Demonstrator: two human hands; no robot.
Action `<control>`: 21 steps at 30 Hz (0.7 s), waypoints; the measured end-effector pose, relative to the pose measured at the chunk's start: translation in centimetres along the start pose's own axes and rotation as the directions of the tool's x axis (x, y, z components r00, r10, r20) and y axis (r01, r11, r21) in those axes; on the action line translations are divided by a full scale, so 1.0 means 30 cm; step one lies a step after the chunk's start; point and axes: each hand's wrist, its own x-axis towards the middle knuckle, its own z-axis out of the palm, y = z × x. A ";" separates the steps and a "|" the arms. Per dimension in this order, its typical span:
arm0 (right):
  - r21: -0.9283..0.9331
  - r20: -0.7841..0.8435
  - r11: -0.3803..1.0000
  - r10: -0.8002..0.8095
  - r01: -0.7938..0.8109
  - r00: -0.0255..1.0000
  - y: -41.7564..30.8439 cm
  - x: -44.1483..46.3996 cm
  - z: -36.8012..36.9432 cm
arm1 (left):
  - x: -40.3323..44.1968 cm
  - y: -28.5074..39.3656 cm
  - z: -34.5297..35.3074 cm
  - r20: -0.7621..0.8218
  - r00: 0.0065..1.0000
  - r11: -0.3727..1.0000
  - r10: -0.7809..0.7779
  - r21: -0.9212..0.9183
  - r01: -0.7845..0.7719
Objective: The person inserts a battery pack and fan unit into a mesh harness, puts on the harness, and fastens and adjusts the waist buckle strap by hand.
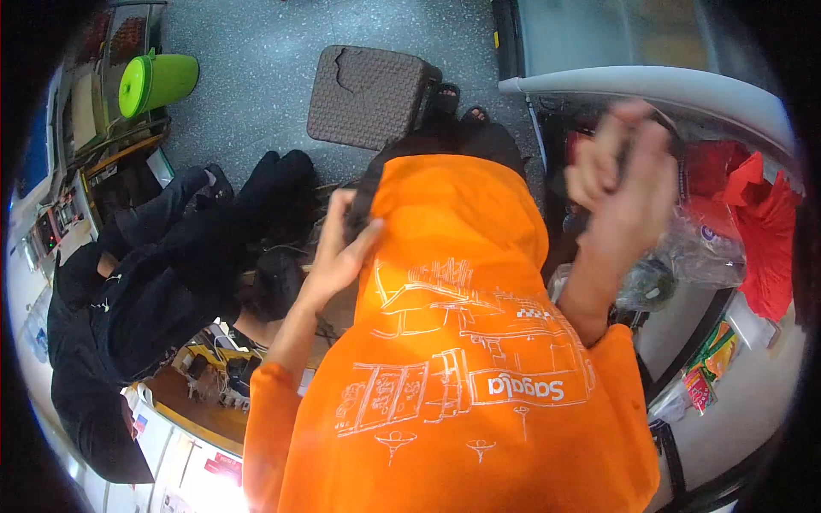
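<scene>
While both forearms extend to the far side of the orange shirt (462,222), the left hand (342,256) is at its left edge, against a dark strip (363,198). The strip lies at the far left of the shirt, just beside the cloth. Its long axis runs near to far, the far end leaning right and the near end pointing to the left hand. Thumb and fingers of that hand stand apart, with the dark strip between them; whether they are clamped on it cannot be told.

The right hand (620,171) is raised on the right, well apart from the left. It is blurred; its fingers appear bent, but whether they are together, or closed on anything, cannot be told. Near it on the right are clear plastic (705,252) and a red bag (765,248); coloured packets (711,359) lie nearer.

Beyond the shirt, a brown box (368,98) with a textured surface stands on the speckled floor (248,51), just left of two feet (445,96) in dark footwear. A green bin (171,79) is at far left, its lid facing left in this view.

On the left, another person (154,299) in black clothing leans beside a brown desk (201,419) bearing cables and small items, one forearm extended to the right.
</scene>
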 end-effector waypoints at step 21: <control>-0.558 0.671 0.829 0.425 0.037 0.608 0.405 -0.085 0.044 | 0.074 -0.042 0.090 -0.003 1.000 0.892 -0.019 -0.453 0.015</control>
